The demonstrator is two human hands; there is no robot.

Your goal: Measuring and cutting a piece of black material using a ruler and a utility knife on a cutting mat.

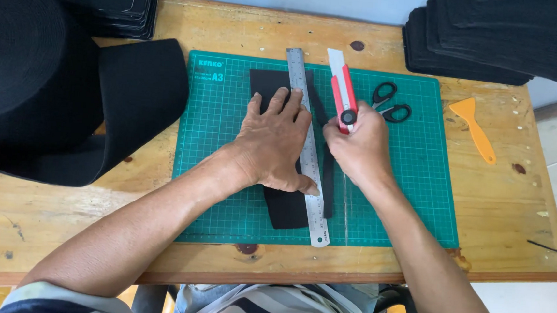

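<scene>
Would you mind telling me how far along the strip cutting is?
Done: two stacks of cut black pieces sit at the back. In hand: left hand pins the steel ruler on the black fabric strip; right hand draws the red-and-white utility knife alongside. Left: the big black roll.

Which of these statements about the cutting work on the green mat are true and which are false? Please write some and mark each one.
1. The left hand presses flat on the metal ruler and the black strip. True.
2. The right hand holds a pair of scissors. False: it grips a red and white utility knife; the scissors lie untouched on the green cutting mat.
3. The orange scraper lies on the mat. False: it lies on the bare wooden table, right of the mat.
4. A large roll of black material sits at the table's left side. True.
5. The knife is on the ruler's right side. True.
</scene>
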